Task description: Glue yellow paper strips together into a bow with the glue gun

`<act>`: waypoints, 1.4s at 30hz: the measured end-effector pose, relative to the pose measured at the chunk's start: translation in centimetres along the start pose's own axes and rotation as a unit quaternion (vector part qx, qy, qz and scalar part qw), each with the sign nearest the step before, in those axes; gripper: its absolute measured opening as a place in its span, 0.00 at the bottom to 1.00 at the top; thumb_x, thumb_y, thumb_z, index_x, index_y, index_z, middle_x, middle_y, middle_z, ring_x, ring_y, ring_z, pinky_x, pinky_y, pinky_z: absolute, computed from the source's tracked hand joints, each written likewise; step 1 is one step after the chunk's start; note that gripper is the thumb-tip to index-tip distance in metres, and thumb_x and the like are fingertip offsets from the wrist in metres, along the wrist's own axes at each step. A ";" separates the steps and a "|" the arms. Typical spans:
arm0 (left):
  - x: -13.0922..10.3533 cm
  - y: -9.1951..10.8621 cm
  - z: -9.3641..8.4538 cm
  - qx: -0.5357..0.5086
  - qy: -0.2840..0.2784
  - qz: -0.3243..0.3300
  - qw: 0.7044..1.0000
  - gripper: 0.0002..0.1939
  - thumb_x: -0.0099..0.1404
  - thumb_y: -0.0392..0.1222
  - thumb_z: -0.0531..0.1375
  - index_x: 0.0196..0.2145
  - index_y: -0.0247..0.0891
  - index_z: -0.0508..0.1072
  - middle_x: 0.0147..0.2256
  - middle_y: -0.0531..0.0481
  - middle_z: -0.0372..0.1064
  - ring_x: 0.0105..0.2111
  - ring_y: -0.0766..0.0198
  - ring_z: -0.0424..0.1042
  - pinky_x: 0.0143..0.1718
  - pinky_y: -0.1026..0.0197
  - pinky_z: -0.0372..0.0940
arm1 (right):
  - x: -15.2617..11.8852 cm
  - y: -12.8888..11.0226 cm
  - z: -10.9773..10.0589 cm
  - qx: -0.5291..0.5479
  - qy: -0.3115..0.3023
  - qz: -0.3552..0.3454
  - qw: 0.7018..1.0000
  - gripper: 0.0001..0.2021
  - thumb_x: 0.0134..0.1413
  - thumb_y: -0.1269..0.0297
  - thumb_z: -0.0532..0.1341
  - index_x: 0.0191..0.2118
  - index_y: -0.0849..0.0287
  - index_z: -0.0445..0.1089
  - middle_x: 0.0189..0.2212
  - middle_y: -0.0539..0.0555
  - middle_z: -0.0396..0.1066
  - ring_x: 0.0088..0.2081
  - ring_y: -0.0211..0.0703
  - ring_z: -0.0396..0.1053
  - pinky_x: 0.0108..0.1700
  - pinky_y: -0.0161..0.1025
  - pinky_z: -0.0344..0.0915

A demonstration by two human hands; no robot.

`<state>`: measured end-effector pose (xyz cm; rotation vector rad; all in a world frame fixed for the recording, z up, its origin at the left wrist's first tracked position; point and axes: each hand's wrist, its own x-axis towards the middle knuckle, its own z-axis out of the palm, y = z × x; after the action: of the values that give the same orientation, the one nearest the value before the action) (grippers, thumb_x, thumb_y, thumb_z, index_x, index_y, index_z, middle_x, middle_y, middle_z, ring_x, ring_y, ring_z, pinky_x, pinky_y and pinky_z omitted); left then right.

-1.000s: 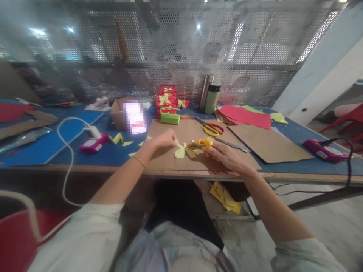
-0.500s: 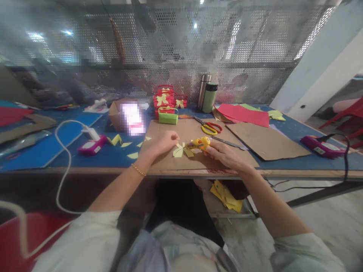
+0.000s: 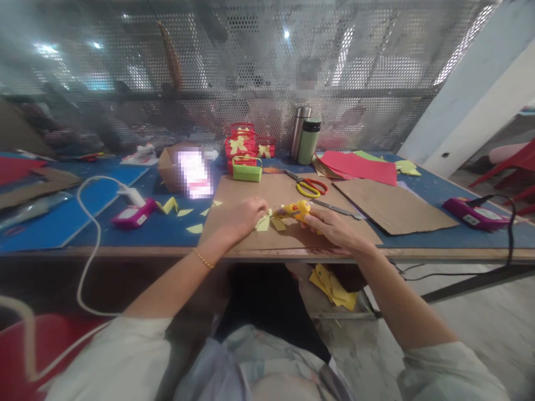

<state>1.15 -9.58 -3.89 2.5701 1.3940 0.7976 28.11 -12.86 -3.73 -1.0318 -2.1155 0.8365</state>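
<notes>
Several pale yellow paper strips form a bow shape (image 3: 263, 224) flat on the brown cardboard sheet (image 3: 234, 192). At its left edge is my left hand (image 3: 246, 216), fingers bent and closed, tips on the paper; the exact grip is hidden. My right hand (image 3: 330, 224) is wrapped round a yellow glue gun (image 3: 298, 209), whose tip points left at the bow's middle. Behind it lie scissors with red and yellow handles (image 3: 311, 187) and a dark flat blade (image 3: 340, 209).
A green paper basket (image 3: 247, 171) stands behind, before red boxes with yellow bows (image 3: 241, 146). Also about are two bottles (image 3: 309, 143), a lit phone (image 3: 194, 174), red paper (image 3: 359, 167), cardboard (image 3: 395, 206), purple devices (image 3: 132, 214) and a white cable (image 3: 92, 214).
My left hand has come down and slightly right, its fingertips now at the bow's left side. My right hand and the glue gun stay almost in place.
</notes>
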 end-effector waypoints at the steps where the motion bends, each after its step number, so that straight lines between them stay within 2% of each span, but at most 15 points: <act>1: 0.0 0.0 -0.1 -0.006 -0.002 0.006 1.000 0.09 0.71 0.33 0.57 0.35 0.37 0.78 0.35 0.47 0.76 0.37 0.59 0.73 0.41 0.58 0.66 | 0.0 0.1 0.0 0.001 0.001 -0.001 1.000 0.26 0.68 0.39 0.52 0.37 0.58 0.72 0.32 0.53 0.71 0.33 0.43 0.66 0.37 0.40 0.62; 12: 0.1 -0.4 0.2 -0.004 -0.001 0.053 0.999 0.10 0.68 0.28 0.59 0.33 0.37 0.79 0.34 0.48 0.73 0.36 0.61 0.72 0.41 0.60 0.66 | 0.0 0.5 -0.2 -0.012 -0.010 0.008 1.000 0.27 0.68 0.38 0.52 0.36 0.58 0.72 0.32 0.53 0.71 0.33 0.43 0.66 0.37 0.39 0.62; 18: -0.1 -0.5 0.3 -0.016 0.004 0.072 0.997 0.12 0.67 0.27 0.59 0.29 0.36 0.78 0.33 0.49 0.69 0.33 0.64 0.68 0.37 0.62 0.65 | 0.0 0.1 -0.3 -0.012 -0.016 0.009 1.000 0.27 0.68 0.37 0.51 0.35 0.58 0.71 0.32 0.53 0.70 0.33 0.43 0.66 0.37 0.39 0.62; 26: -0.3 -0.8 0.6 -0.015 -0.006 0.060 0.998 0.13 0.69 0.31 0.58 0.28 0.37 0.78 0.34 0.49 0.65 0.33 0.64 0.66 0.36 0.61 0.62 | -0.1 0.0 -0.3 -0.006 -0.008 0.008 1.000 0.27 0.68 0.37 0.52 0.36 0.56 0.71 0.31 0.52 0.71 0.32 0.42 0.66 0.36 0.39 0.62; 35: -0.3 -0.3 0.1 -0.004 -0.025 0.044 0.999 0.13 0.67 0.31 0.56 0.28 0.37 0.78 0.34 0.49 0.66 0.34 0.64 0.67 0.37 0.61 0.63 | -0.2 -0.3 -0.1 0.032 0.017 0.017 0.999 0.26 0.66 0.36 0.55 0.36 0.57 0.70 0.32 0.54 0.72 0.31 0.42 0.65 0.34 0.39 0.62; 42: -0.3 0.0 -0.1 0.010 -0.025 0.042 0.999 0.13 0.68 0.29 0.58 0.29 0.35 0.79 0.34 0.48 0.68 0.35 0.64 0.70 0.38 0.62 0.63 | -0.2 -0.3 -0.1 0.025 0.008 0.026 0.999 0.26 0.66 0.37 0.55 0.40 0.58 0.72 0.34 0.54 0.73 0.32 0.43 0.66 0.35 0.40 0.64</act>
<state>1.00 -9.88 -3.95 2.6598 1.2950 0.7293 28.17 -13.11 -3.47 -1.0672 -2.0508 0.8992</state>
